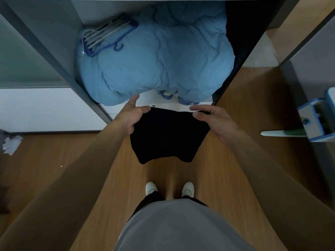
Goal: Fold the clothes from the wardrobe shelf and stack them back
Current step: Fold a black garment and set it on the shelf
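Your left hand (pixel 133 115) and right hand (pixel 211 118) pinch the black garment (pixel 168 134) by its top edge; a loosened grip drops it to the floor (pixel 90 178).

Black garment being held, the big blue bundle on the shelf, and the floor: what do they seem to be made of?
Black garment: soft matte cloth, perhaps knit; it hangs limp with a wavy lower edge, too dark to show weave. Blue bundle: padded matte fabric, likely a quilt, puffy and creased. Floor: wood-look boards with slight sheen; real wood or laminate cannot be told.
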Tool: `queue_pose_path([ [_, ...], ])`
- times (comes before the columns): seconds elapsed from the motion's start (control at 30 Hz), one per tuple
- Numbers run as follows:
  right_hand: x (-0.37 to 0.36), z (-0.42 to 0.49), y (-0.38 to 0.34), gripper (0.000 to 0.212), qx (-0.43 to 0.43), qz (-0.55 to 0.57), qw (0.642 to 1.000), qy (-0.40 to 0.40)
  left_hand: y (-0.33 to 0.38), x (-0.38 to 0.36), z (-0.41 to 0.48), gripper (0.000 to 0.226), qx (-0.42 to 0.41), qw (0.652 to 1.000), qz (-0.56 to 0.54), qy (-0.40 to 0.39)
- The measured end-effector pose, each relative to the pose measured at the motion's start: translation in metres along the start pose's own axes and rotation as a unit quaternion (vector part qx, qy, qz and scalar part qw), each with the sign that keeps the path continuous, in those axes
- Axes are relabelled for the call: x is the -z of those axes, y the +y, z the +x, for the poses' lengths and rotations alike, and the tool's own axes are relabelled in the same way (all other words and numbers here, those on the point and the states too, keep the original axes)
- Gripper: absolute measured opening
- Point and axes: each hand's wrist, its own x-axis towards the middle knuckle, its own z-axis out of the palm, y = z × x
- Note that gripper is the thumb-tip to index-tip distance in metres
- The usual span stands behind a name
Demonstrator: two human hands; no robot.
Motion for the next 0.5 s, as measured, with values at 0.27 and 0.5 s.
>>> queue_pose_path([
  [0.27,-0.014,0.000,-0.013,0.020,0.011,-0.342,0.933,-0.116,0.012,0.004,-0.003,0.013,0.059,0.997,-0.001,-0.054],
  [0.5,-0.017,0.005,-0.014,0.047,0.075,-0.448,0.890,-0.033,0.014,0.011,0.000,0.016,0.042,0.993,0.086,-0.070],
])
